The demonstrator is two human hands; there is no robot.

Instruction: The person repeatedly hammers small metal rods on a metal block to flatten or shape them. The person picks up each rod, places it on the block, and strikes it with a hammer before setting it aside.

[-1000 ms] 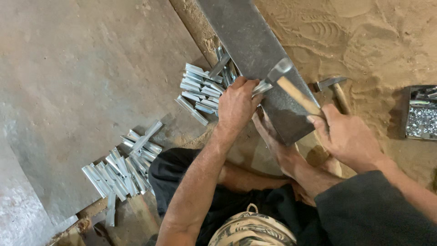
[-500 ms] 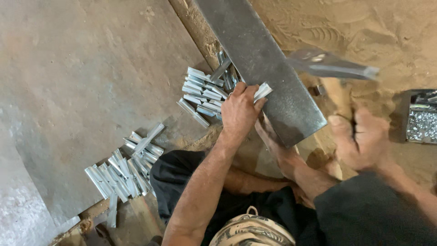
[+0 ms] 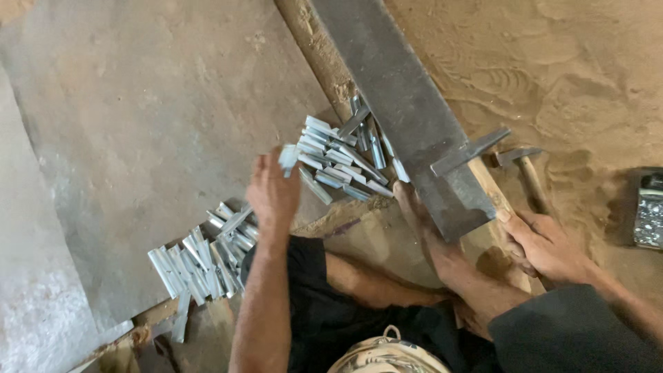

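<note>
One small metal piece [image 3: 288,156] is sitting pinched in the left hand [image 3: 273,197] fingers, between both piles, while the right hand [image 3: 545,245] is gripping the hammer [image 3: 471,152].

A small, flat, silvery metal strip [image 3: 287,157] is sitting pinched at centre frame, just left of a heap of like pieces. A wooden-handled steel hammer [image 3: 471,150] is lying head-down across the dark steel bar, right of centre, handle running lower right.

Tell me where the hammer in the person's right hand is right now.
In the head view, right of centre: the hammer rests its head on the near end of the steel bar, gripped by the right hand, beside a second hammer on the sand.
</note>
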